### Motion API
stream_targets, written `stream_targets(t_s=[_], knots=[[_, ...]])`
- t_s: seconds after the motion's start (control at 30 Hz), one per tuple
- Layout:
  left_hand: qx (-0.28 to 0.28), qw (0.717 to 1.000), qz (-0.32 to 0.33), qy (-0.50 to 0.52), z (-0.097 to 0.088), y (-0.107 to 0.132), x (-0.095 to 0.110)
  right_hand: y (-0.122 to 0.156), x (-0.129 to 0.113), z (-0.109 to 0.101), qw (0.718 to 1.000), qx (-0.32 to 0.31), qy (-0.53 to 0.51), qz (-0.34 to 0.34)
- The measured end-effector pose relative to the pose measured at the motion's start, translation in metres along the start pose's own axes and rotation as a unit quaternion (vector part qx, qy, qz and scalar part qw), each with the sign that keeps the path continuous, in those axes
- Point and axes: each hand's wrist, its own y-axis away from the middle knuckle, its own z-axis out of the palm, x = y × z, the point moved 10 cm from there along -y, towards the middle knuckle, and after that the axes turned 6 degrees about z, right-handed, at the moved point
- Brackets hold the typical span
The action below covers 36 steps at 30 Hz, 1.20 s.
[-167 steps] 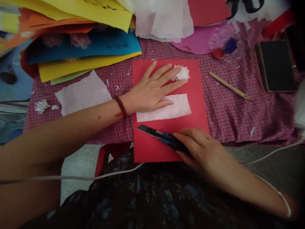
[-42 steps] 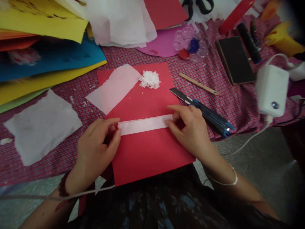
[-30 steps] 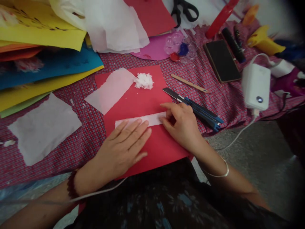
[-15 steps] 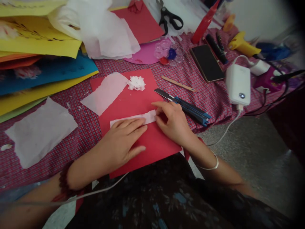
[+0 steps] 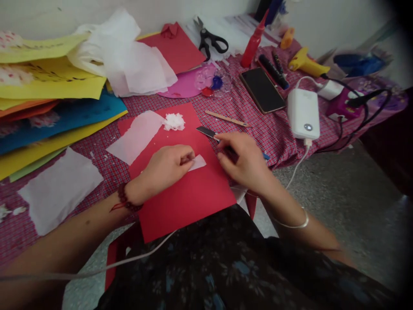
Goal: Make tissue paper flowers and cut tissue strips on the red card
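My left hand (image 5: pixel 167 165) is closed at the left part of a folded strip of white tissue paper (image 5: pixel 198 162), whose right end sticks out past the fingertips. Under it lies a sheet of red paper (image 5: pixel 180 200). My right hand (image 5: pixel 243 159) hovers to the right, thumb and index finger apart, just over a utility knife (image 5: pixel 206 131); the hand hides most of the knife's handle. A crumpled white paper flower (image 5: pixel 174 122) sits on the red sheet's upper part, beside a flat piece of tissue paper (image 5: pixel 137 135).
A wooden stick (image 5: pixel 227 118), a phone (image 5: pixel 263 89) and a white power bank (image 5: pixel 303 113) with cables lie beyond my right hand. Scissors (image 5: pixel 211 41), a red bottle (image 5: pixel 253 45) and a yellow glue gun (image 5: pixel 308 63) are farther back. Coloured papers (image 5: pixel 64 116) are stacked at left.
My left hand has gone from lying flat on the strip to closing on it. My right hand has left the strip's right end and moved over the knife. The view has shifted.
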Motion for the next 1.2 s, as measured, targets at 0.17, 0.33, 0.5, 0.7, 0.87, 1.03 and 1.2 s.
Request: stream_targets(t_s=[0.17, 0.33, 0.5, 0.7, 0.87, 1.03, 1.2], knots=[[0.073, 0.995, 0.051, 0.049, -0.004, 0.011, 0.001, 0.002, 0.040, -0.016, 0.988, -0.028, 0.145, 0.043], [0.108, 0.989, 0.079, 0.055, -0.007, 0.015, 0.002, 0.003, 0.040, -0.016, 0.986, -0.049, 0.156, 0.021], [0.127, 0.987, 0.074, 0.070, -0.011, 0.018, 0.001, 0.011, 0.028, -0.033, 0.989, -0.088, 0.114, -0.028], [0.133, 0.986, 0.060, 0.080, -0.013, 0.019, 0.000, 0.025, 0.024, -0.032, 0.979, -0.141, 0.134, -0.067], [0.123, 0.987, 0.063, 0.076, -0.010, 0.018, 0.000, 0.022, 0.023, -0.025, 0.975, -0.148, 0.144, -0.077], [0.123, 0.987, 0.067, 0.077, -0.011, 0.017, 0.002, 0.014, 0.021, -0.020, 0.975, -0.148, 0.144, -0.086], [0.109, 0.990, 0.054, 0.070, -0.007, 0.016, 0.000, 0.015, 0.025, -0.015, 0.973, -0.163, 0.138, -0.086]])
